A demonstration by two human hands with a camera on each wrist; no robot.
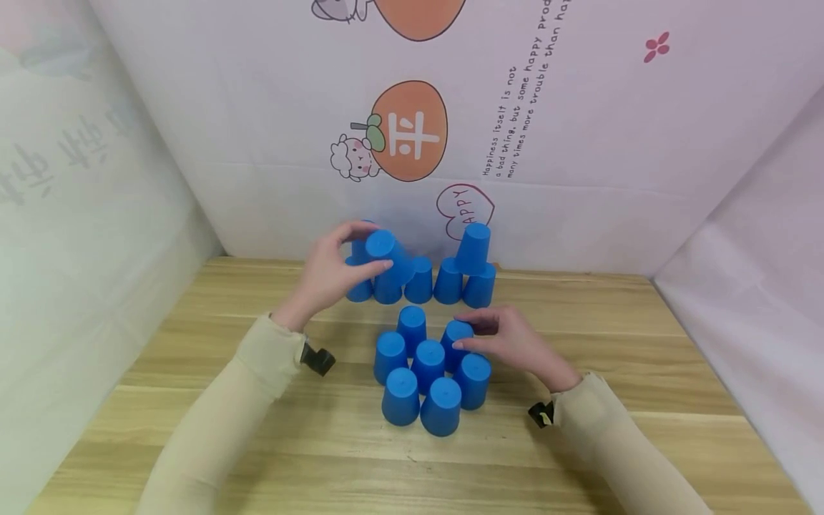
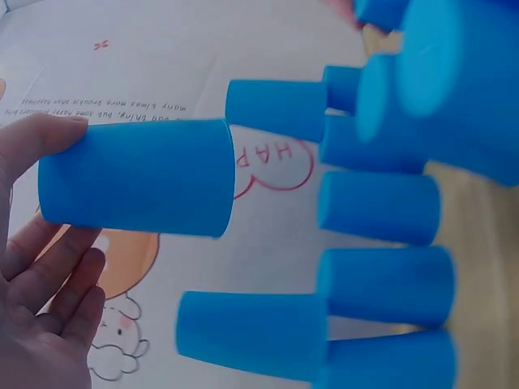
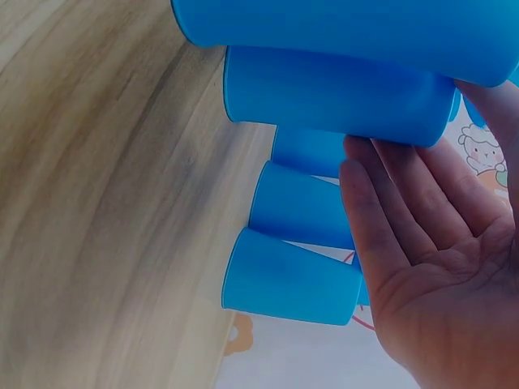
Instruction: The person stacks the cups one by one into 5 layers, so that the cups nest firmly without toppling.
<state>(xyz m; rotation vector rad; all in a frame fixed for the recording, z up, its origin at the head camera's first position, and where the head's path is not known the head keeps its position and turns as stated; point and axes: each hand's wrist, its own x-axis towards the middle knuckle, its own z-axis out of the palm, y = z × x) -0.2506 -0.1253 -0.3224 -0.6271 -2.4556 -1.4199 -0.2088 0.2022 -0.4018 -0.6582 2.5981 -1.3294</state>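
My left hand (image 1: pixel 328 272) holds a blue plastic cup (image 2: pixel 142 177) between thumb and fingers, base up and slightly tilted. It hangs in front of a back row of upside-down blue cups (image 1: pixel 418 280). On top of that row stand a right-hand cup (image 1: pixel 473 249) and a left-hand cup (image 2: pixel 251 334), the latter mostly hidden by my left hand in the head view. Nearer me, my right hand (image 1: pixel 508 340) has thumb and fingers about an upside-down cup (image 3: pixel 340 96) at the right rear of a front cluster. That cup stands among its neighbours.
Several more upside-down blue cups (image 1: pixel 402 395) make up the front cluster on the wooden table (image 1: pixel 309 436). A printed white cloth (image 1: pixel 270 143) hangs right behind the back row. Pale cloth (image 1: pixel 740 272) also borders the table's right side.
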